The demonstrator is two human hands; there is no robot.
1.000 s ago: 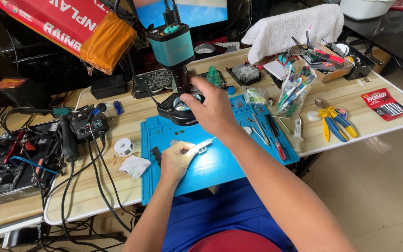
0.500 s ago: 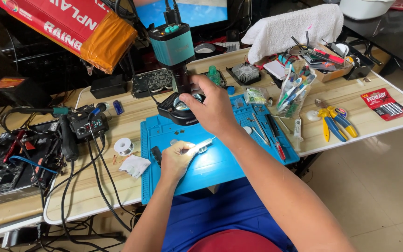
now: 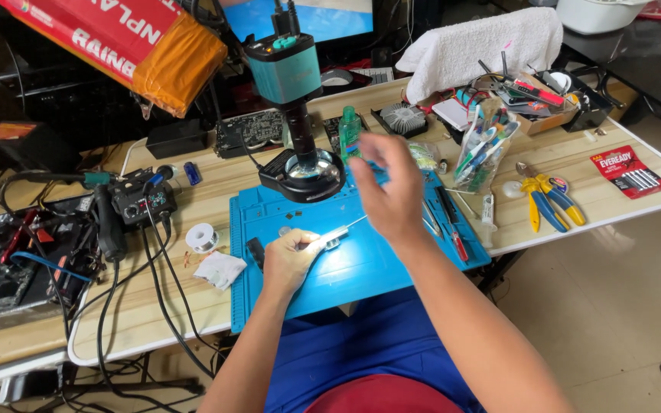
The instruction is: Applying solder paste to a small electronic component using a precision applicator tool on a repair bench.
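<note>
Head view. My left hand (image 3: 288, 261) rests on the blue work mat (image 3: 369, 268), fingers curled shut around the handle of a pair of tweezers (image 3: 338, 233). The silver tips point up and to the right, and they lie low over the mat near its middle. Whether the tips pinch anything is too small to tell.

My right hand (image 3: 390, 187) is raised above the mat's upper right part, clear of its surface. It is blurred, the fingers loosely bent and partly spread. I cannot tell whether they hold anything. The hand is just to the right of the microscope base and well apart from the tweezers.

The microscope (image 3: 292, 92), with a teal camera body on a black column, stands at the mat's far edge. Its ring light (image 3: 305, 170) faces down onto the mat. A small green bottle (image 3: 350, 134) stands just beside the column, to its right.

To the left of the mat lie a spool of solder wire (image 3: 203, 237) and a crumpled white wipe (image 3: 220, 269), both on the wooden table (image 3: 598, 206). Farther left sits a soldering station (image 3: 141, 200) with black cables trailing off the table's near edge. To the right of the mat lie yellow-and-blue pliers (image 3: 545, 203) and a red battery pack (image 3: 629, 172). A white towel (image 3: 483, 42) is draped at the far side.
</note>
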